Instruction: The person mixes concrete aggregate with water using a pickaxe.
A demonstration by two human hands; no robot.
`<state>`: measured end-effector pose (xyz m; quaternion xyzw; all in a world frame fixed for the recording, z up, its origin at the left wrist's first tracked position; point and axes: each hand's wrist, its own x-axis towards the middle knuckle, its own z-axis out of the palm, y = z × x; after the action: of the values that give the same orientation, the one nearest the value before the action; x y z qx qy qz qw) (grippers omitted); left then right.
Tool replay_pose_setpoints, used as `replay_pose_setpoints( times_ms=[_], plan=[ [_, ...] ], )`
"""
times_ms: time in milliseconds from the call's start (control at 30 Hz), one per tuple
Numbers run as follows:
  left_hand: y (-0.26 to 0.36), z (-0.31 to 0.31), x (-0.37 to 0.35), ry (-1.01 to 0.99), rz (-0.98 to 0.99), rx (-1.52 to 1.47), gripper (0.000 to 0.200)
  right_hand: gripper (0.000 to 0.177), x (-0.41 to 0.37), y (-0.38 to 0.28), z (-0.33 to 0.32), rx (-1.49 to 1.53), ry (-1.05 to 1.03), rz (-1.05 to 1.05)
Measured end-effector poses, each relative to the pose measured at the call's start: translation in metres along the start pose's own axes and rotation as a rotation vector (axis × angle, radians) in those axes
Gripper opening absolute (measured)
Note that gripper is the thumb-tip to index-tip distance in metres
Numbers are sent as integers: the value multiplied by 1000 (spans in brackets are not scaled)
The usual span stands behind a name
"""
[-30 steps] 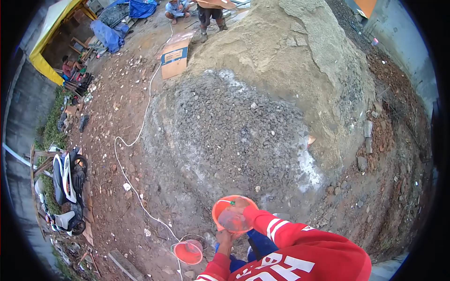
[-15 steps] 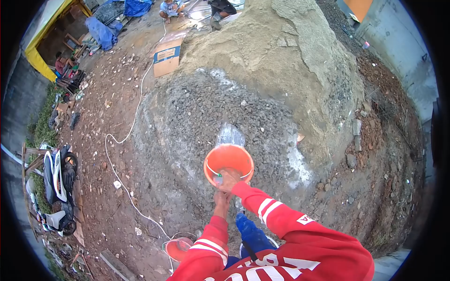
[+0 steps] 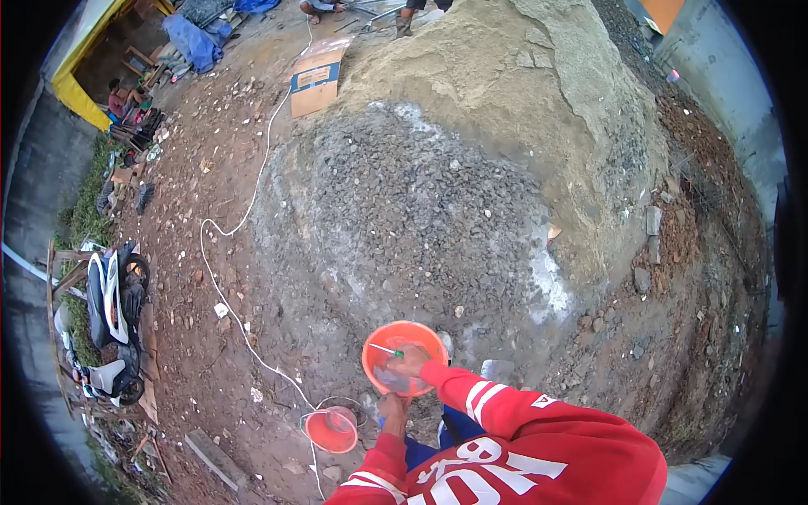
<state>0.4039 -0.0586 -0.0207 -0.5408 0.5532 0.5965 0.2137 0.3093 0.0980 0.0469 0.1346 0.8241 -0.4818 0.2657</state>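
Note:
An orange bucket (image 3: 372,370) is held low in front of me, its mouth facing up. My right hand (image 3: 410,360) reaches over the mouth, its fingers closed around the bucket's handle (image 3: 383,348) near a green part. At the near side of the bucket, my left hand (image 3: 392,409) is closed against the lower rim; its fingertips are partly hidden. Beyond the bucket spreads a grey heap of wet, lumpy gravel mix (image 3: 429,202), with a white powdery streak (image 3: 549,282) at its right edge.
A smaller red-orange bucket (image 3: 332,431) stands at lower left, beside a white hose or cable (image 3: 240,324). A sand pile (image 3: 505,101) rises behind the heap. Flattened cardboard (image 3: 316,80) lies at the back, a motorbike (image 3: 109,320) at left. Other people, including a seated person (image 3: 122,97), are farther off.
Both hands have brought the orange bucket down and closer to my body. A shiny grey patch formerly at its far rim no longer shows. My view has shifted slightly.

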Motion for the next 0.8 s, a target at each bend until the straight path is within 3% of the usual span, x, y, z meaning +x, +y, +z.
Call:
replay_pose_setpoints(
  times_ms=[133,200,333,433,600,667,800],
  plan=[
    [-7,-29,-9,38,38,105,12,54,2,11,9,78,-133,188],
    [12,-13,-31,-43,24,88,10,54,6,15,6,81,-146,231],
    [30,45,-35,-205,84,213,10,54,12,11,-44,78,165,318],
    [43,76,-31,-293,56,158,13,55,-2,-28,-100,225,116,340],
    [44,101,-14,-477,44,-4,16,52,1,-33,-85,-49,204,231],
    [61,98,-38,-530,53,-60,16,52,-5,-20,-53,-205,360,-58],
    [30,55,2,-521,86,-269,16,55,-36,-48,-11,-214,216,31]
  ],
)
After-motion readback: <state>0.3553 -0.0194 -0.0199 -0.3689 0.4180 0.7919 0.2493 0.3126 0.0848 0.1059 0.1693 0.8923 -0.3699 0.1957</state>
